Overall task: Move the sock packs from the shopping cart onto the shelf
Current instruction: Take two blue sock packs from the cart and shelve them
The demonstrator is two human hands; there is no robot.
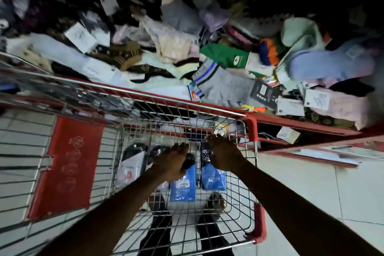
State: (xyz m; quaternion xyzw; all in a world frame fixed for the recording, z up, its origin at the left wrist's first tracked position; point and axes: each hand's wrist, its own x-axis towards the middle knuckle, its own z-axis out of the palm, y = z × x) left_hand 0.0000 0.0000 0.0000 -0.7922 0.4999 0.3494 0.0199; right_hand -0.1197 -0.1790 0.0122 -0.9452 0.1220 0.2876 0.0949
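Left hand [172, 162]: lower centre, inside shopping cart [252, 129], fingers seemingly closed on a blue sock pack [184, 185]. Right hand [223, 155]: spread, released, over second blue pack [214, 177]. Shelf [291, 122]: upper frame, heaped with socks.

Shop: wire cart [187, 97], sock-heaped shelf [291, 123].

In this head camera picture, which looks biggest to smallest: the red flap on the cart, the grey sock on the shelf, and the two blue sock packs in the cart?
1. Red flap
2. Grey sock
3. The two blue sock packs, left and right: they look alike and hands partly cover both, so I won't rank them.
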